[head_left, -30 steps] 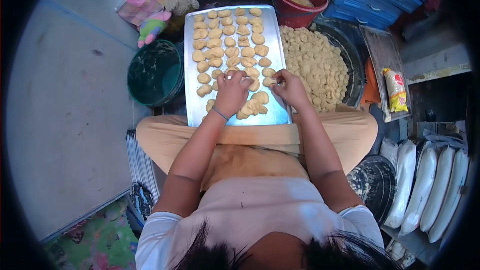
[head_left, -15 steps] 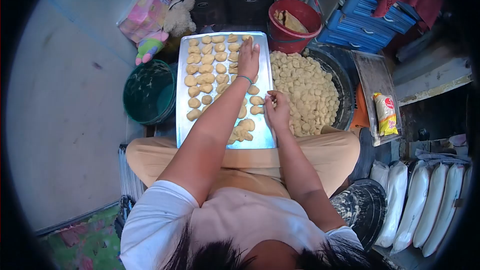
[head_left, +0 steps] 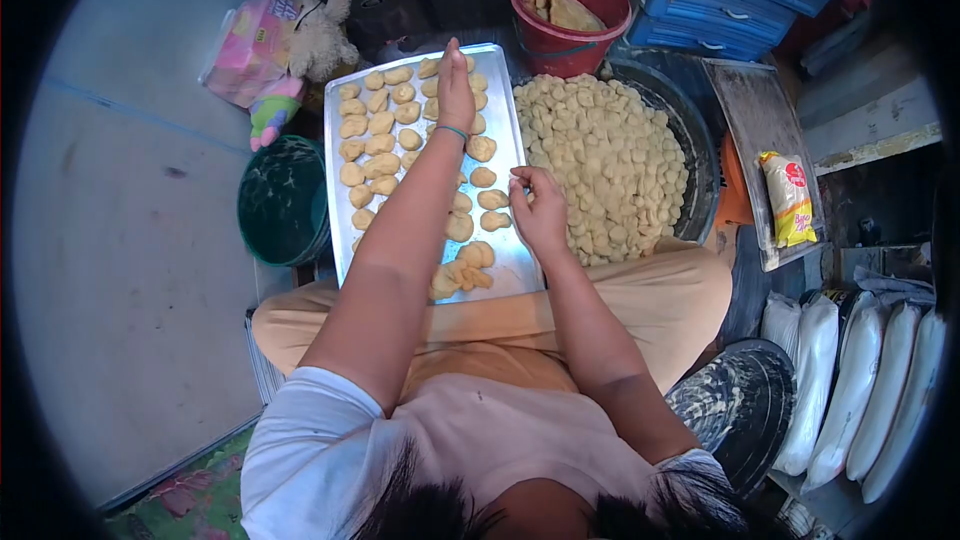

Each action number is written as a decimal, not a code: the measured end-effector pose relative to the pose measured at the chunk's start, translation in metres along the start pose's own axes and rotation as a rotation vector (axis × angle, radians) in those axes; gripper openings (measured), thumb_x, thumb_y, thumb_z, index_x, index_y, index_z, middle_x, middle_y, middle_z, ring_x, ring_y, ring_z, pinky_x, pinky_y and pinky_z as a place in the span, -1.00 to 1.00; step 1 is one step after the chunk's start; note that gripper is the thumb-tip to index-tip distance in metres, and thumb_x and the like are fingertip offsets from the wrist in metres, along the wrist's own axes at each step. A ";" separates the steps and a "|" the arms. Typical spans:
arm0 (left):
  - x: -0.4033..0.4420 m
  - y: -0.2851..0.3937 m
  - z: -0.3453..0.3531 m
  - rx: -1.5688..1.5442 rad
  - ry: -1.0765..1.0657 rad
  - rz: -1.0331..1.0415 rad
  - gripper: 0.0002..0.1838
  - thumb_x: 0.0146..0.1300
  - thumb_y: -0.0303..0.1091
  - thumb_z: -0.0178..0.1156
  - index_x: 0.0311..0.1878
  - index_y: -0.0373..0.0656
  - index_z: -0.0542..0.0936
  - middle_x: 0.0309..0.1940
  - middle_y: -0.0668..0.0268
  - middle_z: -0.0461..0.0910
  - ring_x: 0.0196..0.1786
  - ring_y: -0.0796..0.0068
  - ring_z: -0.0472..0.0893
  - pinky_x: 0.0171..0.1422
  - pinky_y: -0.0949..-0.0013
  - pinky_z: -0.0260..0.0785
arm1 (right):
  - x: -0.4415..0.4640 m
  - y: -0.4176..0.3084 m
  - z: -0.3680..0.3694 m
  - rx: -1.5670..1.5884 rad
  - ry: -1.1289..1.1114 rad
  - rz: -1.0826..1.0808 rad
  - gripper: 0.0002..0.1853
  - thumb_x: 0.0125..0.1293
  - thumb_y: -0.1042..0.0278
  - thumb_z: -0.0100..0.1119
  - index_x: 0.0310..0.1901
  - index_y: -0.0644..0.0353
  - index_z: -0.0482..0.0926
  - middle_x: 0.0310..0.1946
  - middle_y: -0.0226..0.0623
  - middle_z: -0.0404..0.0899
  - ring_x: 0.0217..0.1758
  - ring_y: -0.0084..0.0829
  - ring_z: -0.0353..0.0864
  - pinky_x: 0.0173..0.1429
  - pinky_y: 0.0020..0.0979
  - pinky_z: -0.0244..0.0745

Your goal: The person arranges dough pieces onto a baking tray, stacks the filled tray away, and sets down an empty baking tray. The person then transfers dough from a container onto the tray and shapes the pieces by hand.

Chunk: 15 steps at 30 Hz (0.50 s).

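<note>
A silver baking tray (head_left: 508, 265) rests across the person's lap, with rows of dough pieces (head_left: 381, 123) on it. My left hand (head_left: 457, 100) is over the tray's far right part, fingers straight and held edge-on. It hides some dough pieces beneath it, and I cannot tell whether it touches them. At the tray's right rim my right hand (head_left: 541, 210) has curled fingers and seems to pinch the rim. Several joined dough lumps (head_left: 462, 272) lie near the tray's close edge. A large black basin (head_left: 703, 162) to the right holds a heap of dough pieces (head_left: 605, 165).
Left of the tray stands a dark green bucket (head_left: 283, 202). Behind the basin is a red bucket (head_left: 570, 45) with dough-coloured material inside. A yellow and white packet (head_left: 788, 198) lies on a board (head_left: 750, 125). Filled plastic bags (head_left: 855, 390) and a black tub (head_left: 745, 405) are at lower right.
The view has shifted, so the tray appears farther left and slightly turned. My left hand has turned from palm-down to edge-on. My right hand stays at the tray's rim.
</note>
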<state>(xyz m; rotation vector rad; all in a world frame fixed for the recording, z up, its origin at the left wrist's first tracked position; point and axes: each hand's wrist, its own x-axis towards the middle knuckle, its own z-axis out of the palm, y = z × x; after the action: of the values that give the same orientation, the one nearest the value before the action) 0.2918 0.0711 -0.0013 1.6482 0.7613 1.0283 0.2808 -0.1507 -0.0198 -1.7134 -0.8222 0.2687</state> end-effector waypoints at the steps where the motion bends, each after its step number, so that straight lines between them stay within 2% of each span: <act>1: 0.002 -0.001 0.001 0.003 -0.002 0.003 -0.37 0.52 0.06 -0.14 0.35 -0.32 0.38 0.37 0.02 0.36 0.43 0.16 0.31 0.53 0.24 0.06 | 0.000 0.000 0.000 0.000 -0.005 0.002 -0.84 0.29 0.41 0.20 -0.11 0.17 0.61 -0.29 -0.23 0.60 -0.24 -0.30 0.64 -0.12 -0.32 0.51; 11: 0.001 0.003 -0.001 0.049 -0.030 0.027 -0.44 0.52 -0.01 -0.08 0.30 -0.31 0.46 0.33 0.07 0.42 0.39 0.20 0.37 0.49 0.27 0.12 | 0.000 0.002 0.002 0.027 0.003 -0.011 -0.85 0.29 0.42 0.20 -0.12 0.18 0.60 -0.32 -0.22 0.58 -0.26 -0.29 0.62 -0.13 -0.32 0.51; 15: 0.004 0.004 -0.031 0.175 -0.019 0.116 -0.50 0.52 -0.07 -0.04 0.26 -0.30 0.50 0.29 0.09 0.46 0.35 0.22 0.41 0.46 0.27 0.16 | 0.001 0.007 0.002 0.061 0.003 0.014 -0.84 0.28 0.43 0.19 -0.12 0.20 0.60 -0.31 -0.21 0.58 -0.25 -0.29 0.62 -0.12 -0.32 0.51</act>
<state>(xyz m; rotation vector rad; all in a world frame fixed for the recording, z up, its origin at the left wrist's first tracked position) 0.2660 0.0866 0.0074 1.8682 0.7685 1.0502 0.2828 -0.1493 -0.0271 -1.6628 -0.7924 0.2984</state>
